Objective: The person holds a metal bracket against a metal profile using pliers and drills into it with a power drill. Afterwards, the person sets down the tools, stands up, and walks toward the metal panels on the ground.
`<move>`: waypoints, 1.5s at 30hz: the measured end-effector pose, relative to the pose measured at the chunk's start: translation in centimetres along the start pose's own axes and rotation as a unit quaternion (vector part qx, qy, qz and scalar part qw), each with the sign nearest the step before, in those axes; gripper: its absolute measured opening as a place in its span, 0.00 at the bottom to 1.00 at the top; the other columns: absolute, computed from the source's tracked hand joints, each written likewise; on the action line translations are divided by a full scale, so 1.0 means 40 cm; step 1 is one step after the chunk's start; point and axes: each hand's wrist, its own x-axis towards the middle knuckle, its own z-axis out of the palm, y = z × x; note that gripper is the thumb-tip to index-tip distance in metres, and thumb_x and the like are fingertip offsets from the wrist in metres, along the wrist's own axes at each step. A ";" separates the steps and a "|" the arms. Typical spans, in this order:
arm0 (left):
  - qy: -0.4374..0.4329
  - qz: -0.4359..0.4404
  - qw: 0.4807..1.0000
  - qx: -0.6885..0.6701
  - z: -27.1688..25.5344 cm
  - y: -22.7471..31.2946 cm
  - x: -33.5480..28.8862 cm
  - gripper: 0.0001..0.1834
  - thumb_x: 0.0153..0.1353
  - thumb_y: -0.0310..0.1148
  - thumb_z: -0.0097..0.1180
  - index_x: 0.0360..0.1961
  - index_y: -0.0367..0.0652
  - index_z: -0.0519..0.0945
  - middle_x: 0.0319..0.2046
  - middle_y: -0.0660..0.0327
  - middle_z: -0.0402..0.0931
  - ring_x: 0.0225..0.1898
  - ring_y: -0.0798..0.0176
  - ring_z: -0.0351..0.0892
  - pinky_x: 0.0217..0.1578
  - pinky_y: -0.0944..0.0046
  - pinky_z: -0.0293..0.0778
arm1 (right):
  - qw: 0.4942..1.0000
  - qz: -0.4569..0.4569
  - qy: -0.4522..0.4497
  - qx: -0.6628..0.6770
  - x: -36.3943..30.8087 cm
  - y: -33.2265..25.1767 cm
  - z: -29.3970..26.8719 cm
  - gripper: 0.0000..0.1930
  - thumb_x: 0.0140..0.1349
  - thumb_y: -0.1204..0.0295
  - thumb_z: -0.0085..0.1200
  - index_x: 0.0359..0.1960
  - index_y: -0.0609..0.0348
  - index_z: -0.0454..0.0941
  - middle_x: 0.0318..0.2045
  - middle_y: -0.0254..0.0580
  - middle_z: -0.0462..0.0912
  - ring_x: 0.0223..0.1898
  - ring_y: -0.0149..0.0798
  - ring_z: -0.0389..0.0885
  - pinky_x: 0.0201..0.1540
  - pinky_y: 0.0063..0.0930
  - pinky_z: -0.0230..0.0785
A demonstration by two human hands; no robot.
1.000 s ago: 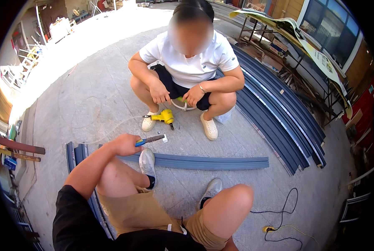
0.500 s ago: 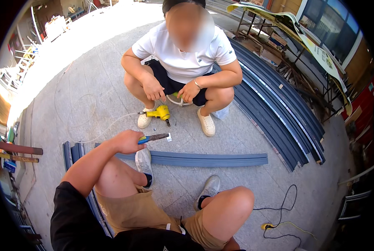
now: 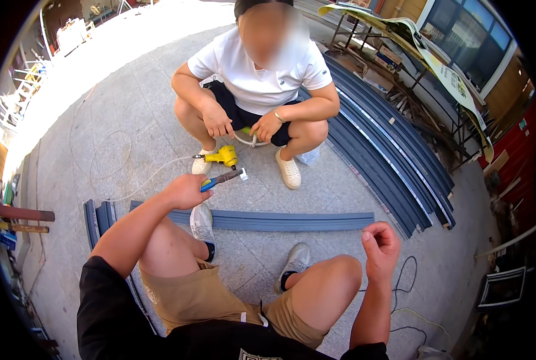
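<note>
My left hand (image 3: 186,192) is wrapped round the blue-and-yellow handles of a pair of pliers (image 3: 223,178). A small whitish piece (image 3: 244,174) sits at the tip of their jaws. Below them a long grey-blue ribbed profile (image 3: 292,221) lies across the ground, passing by my left shoe. My right hand (image 3: 381,247) is raised near the profile's right end, apparently apart from it. Its fingers are curled in; whatever they hold, if anything, is hidden.
A person in a white shirt (image 3: 262,84) squats opposite, hands over the knees. Beside their shoe lies a yellow air-powered tool (image 3: 225,156) with a clear hose. Long dark profiles (image 3: 382,156) are stacked at right. A black cable (image 3: 407,282) lies beyond my right arm.
My right hand has come up into view at the right. My left hand and the pliers have shifted slightly, and the whole view has moved a little.
</note>
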 end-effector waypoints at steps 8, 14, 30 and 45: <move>-0.003 0.005 1.000 0.000 -0.009 0.011 -0.034 0.24 0.69 0.50 0.64 0.48 0.36 0.83 0.41 0.38 0.86 0.46 0.31 0.85 0.49 0.38 0.79 | 0.851 -0.107 -0.462 0.226 0.055 -0.203 0.269 0.05 0.71 0.73 0.67 0.35 0.59 0.86 0.26 0.39 0.82 0.26 0.43 0.81 0.28 0.36 0.70; 0.020 0.012 0.999 -0.046 0.018 -0.070 -0.031 0.21 0.69 0.46 0.64 0.48 0.36 0.83 0.38 0.38 0.86 0.44 0.32 0.85 0.48 0.40 0.79 | 0.926 -0.026 -0.296 0.233 0.019 -0.154 0.224 0.06 0.71 0.73 0.67 0.34 0.60 0.85 0.25 0.35 0.81 0.23 0.36 0.77 0.26 0.33 0.65; 0.057 0.009 0.997 -0.041 -0.023 -0.039 -0.047 0.17 0.68 0.43 0.65 0.45 0.38 0.81 0.36 0.40 0.85 0.41 0.33 0.85 0.44 0.39 0.78 | 0.765 -0.161 -0.536 0.318 0.072 -0.191 0.339 0.07 0.72 0.73 0.62 0.36 0.63 0.83 0.24 0.39 0.78 0.22 0.44 0.78 0.23 0.37 0.64; 0.032 -0.020 0.999 -0.003 -0.001 -0.069 -0.026 0.18 0.68 0.44 0.64 0.47 0.39 0.83 0.38 0.39 0.86 0.43 0.32 0.85 0.47 0.38 0.79 | 0.754 -0.161 -0.528 0.357 0.026 -0.128 0.338 0.07 0.67 0.72 0.62 0.31 0.59 0.79 0.22 0.40 0.73 0.21 0.47 0.75 0.23 0.39 0.63</move>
